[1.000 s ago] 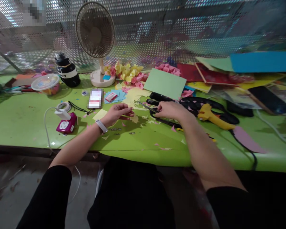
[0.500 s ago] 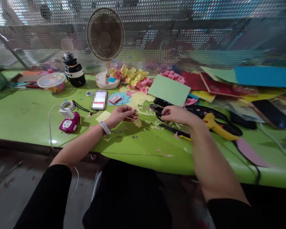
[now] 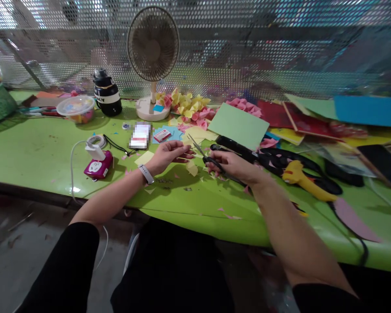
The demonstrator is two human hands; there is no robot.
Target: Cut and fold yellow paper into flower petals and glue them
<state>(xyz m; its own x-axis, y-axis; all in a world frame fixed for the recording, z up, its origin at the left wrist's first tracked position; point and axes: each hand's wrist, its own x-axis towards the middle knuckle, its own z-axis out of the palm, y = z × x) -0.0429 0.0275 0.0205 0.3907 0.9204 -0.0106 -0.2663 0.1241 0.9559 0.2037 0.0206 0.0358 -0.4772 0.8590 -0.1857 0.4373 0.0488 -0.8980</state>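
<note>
Scissors point(image 3: 206, 158) sit gripped in the right hand point(image 3: 230, 164), long axis slanting forward and leftward, tips just beyond the left hand point(image 3: 169, 155), whose thumb and fingers bend close together, though from here I cannot tell whether they pinch anything

Right hand point(image 3: 230, 164) has the scissors point(image 3: 206, 159) pointing toward the far left, while the left hand point(image 3: 171, 155) hovers by a yellow paper bit point(image 3: 192, 168), can't tell if it's pinching anything. Fan point(image 3: 153, 48) sits far side, black bottle point(image 3: 107, 104) left of it, yellow glue gun point(image 3: 308, 183) off right.
</note>
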